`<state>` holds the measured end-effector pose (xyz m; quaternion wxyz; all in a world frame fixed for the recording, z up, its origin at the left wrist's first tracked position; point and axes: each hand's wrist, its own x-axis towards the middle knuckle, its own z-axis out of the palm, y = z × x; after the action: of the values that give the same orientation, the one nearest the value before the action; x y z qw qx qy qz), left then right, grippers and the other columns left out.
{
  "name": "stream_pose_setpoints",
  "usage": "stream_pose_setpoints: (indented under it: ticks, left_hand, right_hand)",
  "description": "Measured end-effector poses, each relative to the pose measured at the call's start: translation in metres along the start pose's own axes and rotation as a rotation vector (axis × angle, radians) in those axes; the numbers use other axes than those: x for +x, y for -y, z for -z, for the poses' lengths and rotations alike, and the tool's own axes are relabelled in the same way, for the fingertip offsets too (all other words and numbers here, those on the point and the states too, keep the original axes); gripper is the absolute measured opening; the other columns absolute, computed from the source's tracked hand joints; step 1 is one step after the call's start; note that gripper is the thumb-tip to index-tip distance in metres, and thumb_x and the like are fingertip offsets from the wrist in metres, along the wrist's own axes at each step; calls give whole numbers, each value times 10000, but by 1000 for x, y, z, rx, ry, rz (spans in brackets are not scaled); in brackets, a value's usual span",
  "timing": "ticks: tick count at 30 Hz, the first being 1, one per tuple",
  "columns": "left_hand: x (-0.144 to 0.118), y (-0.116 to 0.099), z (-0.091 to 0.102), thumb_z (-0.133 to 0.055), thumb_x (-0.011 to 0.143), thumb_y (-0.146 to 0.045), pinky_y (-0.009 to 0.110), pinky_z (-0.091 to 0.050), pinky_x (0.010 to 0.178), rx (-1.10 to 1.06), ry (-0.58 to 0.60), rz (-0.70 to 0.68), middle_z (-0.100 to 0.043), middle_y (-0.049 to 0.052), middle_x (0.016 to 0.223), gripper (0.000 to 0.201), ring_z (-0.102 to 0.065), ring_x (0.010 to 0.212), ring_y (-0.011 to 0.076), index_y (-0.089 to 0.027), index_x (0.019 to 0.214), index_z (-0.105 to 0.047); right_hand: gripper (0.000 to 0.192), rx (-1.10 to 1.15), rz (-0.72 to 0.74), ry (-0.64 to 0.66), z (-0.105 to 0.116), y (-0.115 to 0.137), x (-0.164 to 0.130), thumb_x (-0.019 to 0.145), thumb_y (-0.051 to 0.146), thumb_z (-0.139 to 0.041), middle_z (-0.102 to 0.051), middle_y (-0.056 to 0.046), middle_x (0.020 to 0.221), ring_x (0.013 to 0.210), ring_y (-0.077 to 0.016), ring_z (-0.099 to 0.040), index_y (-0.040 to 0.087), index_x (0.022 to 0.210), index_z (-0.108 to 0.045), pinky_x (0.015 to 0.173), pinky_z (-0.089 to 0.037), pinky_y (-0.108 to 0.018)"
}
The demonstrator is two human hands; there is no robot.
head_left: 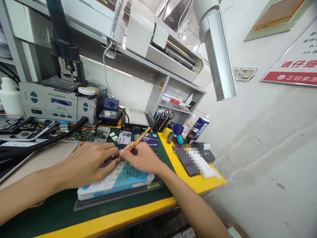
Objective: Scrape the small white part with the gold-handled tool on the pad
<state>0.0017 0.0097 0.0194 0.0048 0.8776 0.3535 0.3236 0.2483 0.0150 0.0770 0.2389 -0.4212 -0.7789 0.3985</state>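
1. Brush point(140, 137): long axis diagonal, handle end far-right and up, tip near-left and down, over green mat point(49, 211).
2. Right hand point(141, 158) pinches brush.
3. Left hand point(89, 165) fingers closed on small part; grip unclear.

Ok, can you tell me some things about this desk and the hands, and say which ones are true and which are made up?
1. The right hand holds a thin yellow-brown tool. True.
2. The left hand is up on the shelf. False: it rests low on the desk, fingertips meeting the right hand.
3. The hands work over a light blue and white pad. True.
4. The desk edge is red. False: it is yellow.
5. A spray can stands at the right, near the wall. True.
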Motion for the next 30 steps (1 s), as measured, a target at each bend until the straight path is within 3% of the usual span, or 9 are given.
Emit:
stream_pose_setpoints:
  ticks: [9, 17, 30]
  left_hand:
    - [-2, -1, 1, -482, 1189, -458, 395, -377, 605, -2, -1, 8, -739, 54, 810, 399, -623, 637, 209, -286, 900, -697]
    - [1, 0, 2, -468, 1190, -485, 394, -376, 594, 10, 22, 10, -725, 56, 791, 432, -632, 635, 219, -275, 905, -716]
    - [-3, 5, 0, -436, 1189, -490, 423, -350, 595, 43, 65, 22, -706, 67, 816, 415, -605, 638, 234, -286, 932, -689]
  right_hand:
    - [342, -5, 14, -3, -1, -2, 1, 1141, 421, -739, -628, 1, 726, 716, -190, -616, 215, 873, -686, 656, -421, -305]
    - [446, 3, 30, 8, 0, -2, 1, 1062, 551, -855, -627, -5, 768, 721, -191, -607, 217, 829, -674, 646, -417, -309]
    - [310, -20, 52, -16, 0, 2, 0, 1089, 386, -796, -619, 8, 778, 725, -176, -581, 203, 858, -699, 668, -388, -311]
